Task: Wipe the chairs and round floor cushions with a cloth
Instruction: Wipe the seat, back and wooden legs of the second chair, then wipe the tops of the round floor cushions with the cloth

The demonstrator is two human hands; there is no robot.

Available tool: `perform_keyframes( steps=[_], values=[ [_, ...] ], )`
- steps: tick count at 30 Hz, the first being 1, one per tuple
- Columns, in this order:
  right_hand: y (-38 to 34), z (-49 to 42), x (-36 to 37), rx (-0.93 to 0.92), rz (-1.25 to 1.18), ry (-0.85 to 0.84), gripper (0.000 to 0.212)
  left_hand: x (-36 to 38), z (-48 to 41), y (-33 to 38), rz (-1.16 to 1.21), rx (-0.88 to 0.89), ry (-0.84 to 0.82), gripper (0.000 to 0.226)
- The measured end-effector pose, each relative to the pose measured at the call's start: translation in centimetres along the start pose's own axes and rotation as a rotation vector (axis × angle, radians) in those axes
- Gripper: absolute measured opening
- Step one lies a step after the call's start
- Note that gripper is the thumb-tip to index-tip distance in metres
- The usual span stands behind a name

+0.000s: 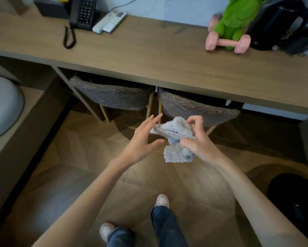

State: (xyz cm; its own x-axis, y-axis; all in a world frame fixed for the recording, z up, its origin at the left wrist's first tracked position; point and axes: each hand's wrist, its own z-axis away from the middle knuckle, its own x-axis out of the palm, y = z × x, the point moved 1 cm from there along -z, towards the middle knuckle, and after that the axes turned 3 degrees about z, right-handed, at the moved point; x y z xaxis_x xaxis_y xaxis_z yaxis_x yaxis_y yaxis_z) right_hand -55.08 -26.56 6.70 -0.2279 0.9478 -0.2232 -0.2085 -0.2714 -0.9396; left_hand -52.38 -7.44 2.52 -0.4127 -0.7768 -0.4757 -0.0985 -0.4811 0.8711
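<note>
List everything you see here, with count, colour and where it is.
desk: one, brown wood, across the top
chairs: two, grey woven, tucked under the desk
round cushion: one, grey, far left
cloth: one, pale blue-grey, held mid-frame
telephone: one, black, desk back left
remotes: two, white, beside the telephone
dumbbell: one, pink, desk right
plush toy: one, green, behind the dumbbell
bin: one, black, floor lower right
left hand: open, beside the cloth
right hand: pinching the cloth

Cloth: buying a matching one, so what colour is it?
The cloth is pale grey-blue, seen in the head view.
</note>
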Motion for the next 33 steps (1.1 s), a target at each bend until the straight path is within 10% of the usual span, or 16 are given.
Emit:
perform_keyframes(
  steps=[9, 33],
  values=[
    [-3.2, 1.0, 15.4, -0.001, 0.034, -0.106, 0.03, -10.8, 15.9, -4.6, 0.028, -0.138, 0.326, 0.013],
    [-11.1, -5.2, 52.5, -0.352, 0.64, -0.45, 0.009, -35.2, 37.8, -19.6, 0.252, -0.312, 0.902, 0.022]
  ],
)
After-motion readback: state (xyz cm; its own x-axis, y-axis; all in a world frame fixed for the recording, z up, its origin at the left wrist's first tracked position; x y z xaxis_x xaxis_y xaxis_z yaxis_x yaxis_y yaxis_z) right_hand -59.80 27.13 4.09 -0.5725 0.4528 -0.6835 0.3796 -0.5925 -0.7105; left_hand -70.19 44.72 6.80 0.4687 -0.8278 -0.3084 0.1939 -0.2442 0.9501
